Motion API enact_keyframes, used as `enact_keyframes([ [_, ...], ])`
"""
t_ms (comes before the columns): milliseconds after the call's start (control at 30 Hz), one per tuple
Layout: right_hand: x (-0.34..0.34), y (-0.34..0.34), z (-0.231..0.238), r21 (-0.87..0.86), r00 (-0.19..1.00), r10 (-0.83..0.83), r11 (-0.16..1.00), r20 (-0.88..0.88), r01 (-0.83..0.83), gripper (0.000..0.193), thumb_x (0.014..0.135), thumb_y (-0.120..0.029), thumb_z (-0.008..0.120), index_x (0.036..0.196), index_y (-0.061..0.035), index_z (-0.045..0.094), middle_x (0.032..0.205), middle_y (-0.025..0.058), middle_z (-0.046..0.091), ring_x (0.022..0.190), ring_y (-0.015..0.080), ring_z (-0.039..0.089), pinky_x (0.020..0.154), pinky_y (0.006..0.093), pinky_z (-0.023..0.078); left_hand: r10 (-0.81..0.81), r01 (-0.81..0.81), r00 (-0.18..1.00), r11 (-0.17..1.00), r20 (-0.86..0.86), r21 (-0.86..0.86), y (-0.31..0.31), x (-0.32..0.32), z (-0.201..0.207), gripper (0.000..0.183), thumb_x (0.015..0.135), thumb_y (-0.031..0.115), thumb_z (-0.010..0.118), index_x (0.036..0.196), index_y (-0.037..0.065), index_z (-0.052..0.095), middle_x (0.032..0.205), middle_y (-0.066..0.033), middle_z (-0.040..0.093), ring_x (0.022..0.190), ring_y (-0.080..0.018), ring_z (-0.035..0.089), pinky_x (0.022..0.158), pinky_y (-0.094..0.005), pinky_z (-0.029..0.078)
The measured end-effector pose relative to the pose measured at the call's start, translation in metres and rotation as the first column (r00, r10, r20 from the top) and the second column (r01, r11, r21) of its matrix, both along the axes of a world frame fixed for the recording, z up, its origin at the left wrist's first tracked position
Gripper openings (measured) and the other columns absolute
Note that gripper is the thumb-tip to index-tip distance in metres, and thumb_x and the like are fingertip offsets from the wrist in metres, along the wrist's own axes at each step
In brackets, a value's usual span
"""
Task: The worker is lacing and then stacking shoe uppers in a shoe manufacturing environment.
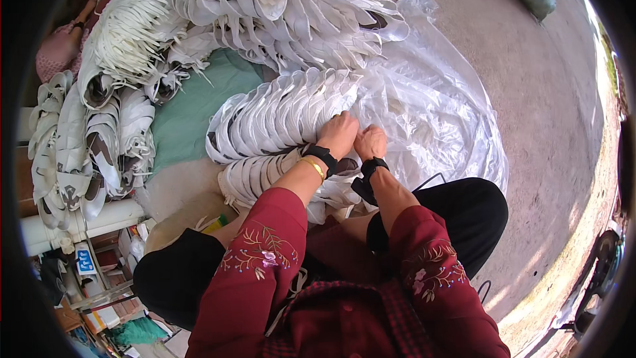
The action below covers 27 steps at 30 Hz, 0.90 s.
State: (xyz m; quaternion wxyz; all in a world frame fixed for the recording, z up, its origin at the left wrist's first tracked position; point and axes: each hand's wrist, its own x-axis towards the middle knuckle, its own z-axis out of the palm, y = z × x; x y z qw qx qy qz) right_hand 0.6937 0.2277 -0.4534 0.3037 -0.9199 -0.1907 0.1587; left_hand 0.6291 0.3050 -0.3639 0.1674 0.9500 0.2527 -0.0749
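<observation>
A long row of nested white shoe uppers [285, 116] lies in front of me on clear plastic sheeting. My left hand [339, 134] is closed at the right end of this row, its fingers pinching the edge of a white upper. Close beside it, my right hand [371, 142] is also closed, fingertips pressed together near the same end. What the right fingers hold is hidden. A second, shorter row of white uppers [255, 179] lies nearer to me, partly under my left forearm.
Large stacks of white uppers [285, 20] rise at the back, and more bundles [73, 152] hang at the left. Clear plastic sheeting [437, 113] spreads to the right over concrete floor [543, 106]. Green cloth [192, 116] lies left. Another person [59, 53] is partly visible at far left.
</observation>
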Motion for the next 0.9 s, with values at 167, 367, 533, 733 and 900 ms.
enact_keyframes([
  [167, 0.005, 0.005, 0.019, 0.028, 0.966, -0.171, 0.983, -0.192, 0.18, 0.031, 0.073, -0.028, 0.058, 0.075, 0.0013, 0.068, 0.078, 0.0287, 0.065, 0.08, 0.0424, 0.066, 0.077, 0.0444, 0.051, 0.203, -0.181, 0.977, 0.955, -0.072, 0.235, 0.004, 0.017, -0.04, 0.02, 0.083, 0.001, 0.058, 0.1, -0.01, 0.06, 0.104, -0.0253, 0.059, 0.091, -0.0357, 0.067, 0.076, -0.04, 0.057],
  [367, 0.006, 0.007, 0.029, -0.015, 0.935, -0.101, 0.995, -0.339, 0.102, 0.03, 0.071, -0.027, 0.058, 0.079, -0.0001, 0.069, 0.077, 0.0272, 0.066, 0.081, 0.0427, 0.066, 0.081, 0.0424, 0.051, 0.148, -0.087, 0.934, 0.977, -0.326, 0.193, 0.024, 0.019, -0.056, 0.024, 0.077, 0.001, 0.063, 0.1, -0.006, 0.064, 0.105, -0.0257, 0.063, 0.092, -0.0338, 0.067, 0.077, -0.0391, 0.055],
  [533, 0.001, 0.013, 0.031, 0.02, 0.9, -0.149, 0.985, -0.409, 0.173, 0.028, 0.073, -0.027, 0.057, 0.079, -0.0016, 0.068, 0.079, 0.0248, 0.067, 0.083, 0.0421, 0.065, 0.081, 0.0432, 0.05, 0.055, -0.031, 0.992, 0.98, -0.113, 0.197, 0.023, -0.002, -0.044, 0.013, 0.078, 0.002, 0.06, 0.088, -0.004, 0.065, 0.093, -0.0198, 0.067, 0.088, -0.0365, 0.066, 0.079, -0.0411, 0.052],
  [733, 0.013, 0.011, 0.026, 0.1, 0.942, -0.164, 0.975, -0.291, 0.2, 0.02, 0.079, -0.02, 0.058, 0.082, -0.0022, 0.065, 0.084, 0.0237, 0.067, 0.084, 0.0412, 0.064, 0.078, 0.0477, 0.05, 0.237, -0.06, 0.952, 0.767, 0.195, -0.638, 0.01, -0.014, 0.053, 0.007, 0.082, -0.002, 0.05, 0.088, -0.003, 0.053, 0.073, -0.0127, 0.068, 0.065, -0.019, 0.066, 0.061, -0.031, 0.051],
  [900, 0.02, 0.006, 0.057, 0.186, 0.94, -0.245, 0.938, -0.238, 0.291, 0.016, 0.079, -0.018, 0.059, 0.082, -0.0023, 0.064, 0.084, 0.0225, 0.067, 0.083, 0.0405, 0.065, 0.076, 0.0479, 0.05, 0.439, -0.197, 0.871, 0.721, 0.219, -0.664, 0.028, -0.047, 0.059, 0.006, 0.087, 0.002, 0.052, 0.09, -0.002, 0.057, 0.071, -0.0077, 0.067, 0.067, -0.0122, 0.065, 0.064, -0.0247, 0.053],
])
